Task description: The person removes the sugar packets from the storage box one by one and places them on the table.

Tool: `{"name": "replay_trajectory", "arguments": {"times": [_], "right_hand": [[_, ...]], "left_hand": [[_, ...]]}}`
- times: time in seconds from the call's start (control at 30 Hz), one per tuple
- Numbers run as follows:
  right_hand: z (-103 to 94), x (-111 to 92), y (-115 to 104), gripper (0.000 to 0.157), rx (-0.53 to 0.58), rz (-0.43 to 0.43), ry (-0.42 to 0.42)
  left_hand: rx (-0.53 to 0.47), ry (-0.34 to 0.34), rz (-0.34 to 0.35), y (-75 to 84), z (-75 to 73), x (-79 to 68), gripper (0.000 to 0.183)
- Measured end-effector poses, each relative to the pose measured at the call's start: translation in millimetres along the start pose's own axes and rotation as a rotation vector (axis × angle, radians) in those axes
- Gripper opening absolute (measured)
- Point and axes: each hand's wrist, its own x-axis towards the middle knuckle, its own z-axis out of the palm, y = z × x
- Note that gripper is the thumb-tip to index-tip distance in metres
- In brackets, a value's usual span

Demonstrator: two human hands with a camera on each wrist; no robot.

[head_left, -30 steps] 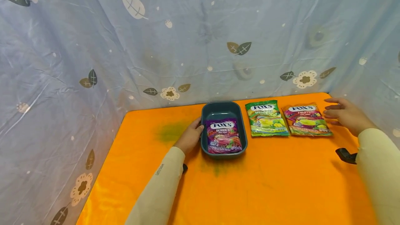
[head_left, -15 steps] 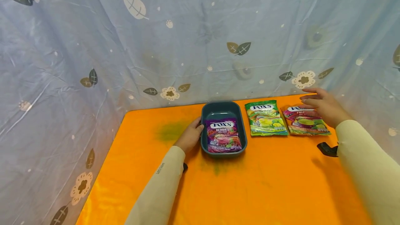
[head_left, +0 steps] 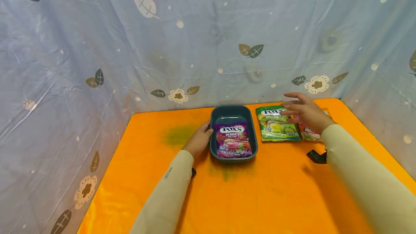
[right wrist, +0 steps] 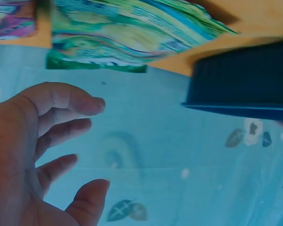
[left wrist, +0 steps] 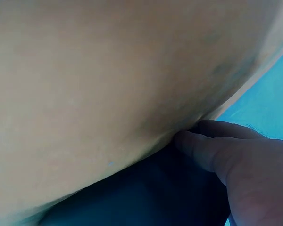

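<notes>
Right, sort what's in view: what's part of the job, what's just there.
Likely part of the job:
Dark tray, gripped at its side by the left hand
Purple packet, inside the tray
Green packet and orange packet, both partly hidden by the right hand in the head view

Just there:
Orange tabletop
Leaf-patterned curtain

You can read FOX'S and BERRIES on the purple bag point(head_left: 233, 140), a partly hidden FOX'S above SPRING on the green bag point(head_left: 277, 129), and the small word LetsSlim along your left sleeve point(head_left: 165, 198).
</notes>
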Motion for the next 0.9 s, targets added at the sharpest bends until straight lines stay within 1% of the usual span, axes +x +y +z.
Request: {"name": "replay_trajectory", "arguments": {"times": [0.1,0.2,0.3,0.4,0.5,0.67,0.77,0.9], "right_hand": [[14.0,-2.3,-9.0,0.063,0.017,0.008,-0.022],[23.5,-0.8,-12.2,0.065,0.038,0.013,-0.035],[30.4,5.4,-7.5,0.063,0.059,0.019,-0.036],[39.7,11.5,-3.8,0.061,0.073,0.016,-0.056],[52.7,14.5,-5.2,0.06,0.094,0.014,-0.086],[72.7,17.7,-9.7,0.061,0.111,0.013,-0.139],[83.6,19.6,-11.0,0.062,0.141,0.016,-0.171],[98.5,21.6,-10.4,0.058,0.155,0.008,-0.201]], "left_hand": [[0.001,0.001,0.004,0.7,0.4,0.2,0.053],[-0.01,0.002,0.021,0.7,0.3,0.4,0.053],[-0.016,0.001,0.032,-0.1,-0.3,0.6,0.053],[-0.007,0.0,0.018,0.0,-0.7,-0.4,0.052],[0.008,0.0,0.001,0.8,-0.9,-1.6,0.052],[0.017,0.004,0.007,1.0,-0.3,-1.7,0.053],[0.018,0.009,0.009,0.6,0.2,-1.4,0.052],[0.028,0.009,0.004,0.1,0.4,-1.8,0.052]]}}
